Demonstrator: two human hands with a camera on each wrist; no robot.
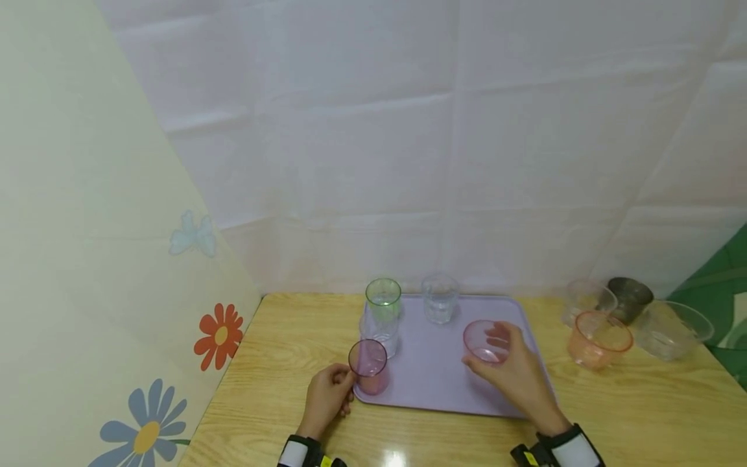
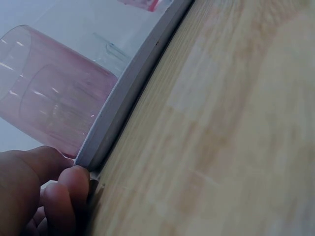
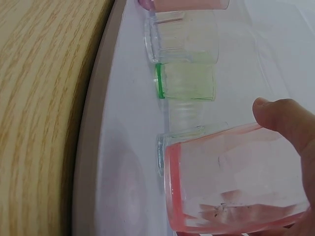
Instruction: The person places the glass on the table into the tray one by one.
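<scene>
My right hand (image 1: pixel 521 378) holds a clear pink-tinted cup (image 1: pixel 483 345) over the right half of a lilac tray (image 1: pixel 432 392). The right wrist view shows the thumb along one side of the cup, its thick pink base (image 3: pixel 174 189) close above the tray. At the tray's front left corner, my left hand (image 1: pixel 327 395) pinches the rim. A purple-pink glass (image 1: pixel 371 379) stands upright on the tray right beside those fingers. In the left wrist view the fingertips (image 2: pixel 74 179) sit at the tray's edge, below the purple-pink glass (image 2: pixel 64 93).
Also on the tray stand a clear glass (image 1: pixel 380 340), a green-rimmed glass (image 1: pixel 383 301) and another clear glass (image 1: pixel 439 305) at the back. Right of it, on the wooden table (image 1: pixel 613 415), are an orange bowl (image 1: pixel 595 344), a dark cup (image 1: pixel 630 299) and clear containers (image 1: pixel 668 334).
</scene>
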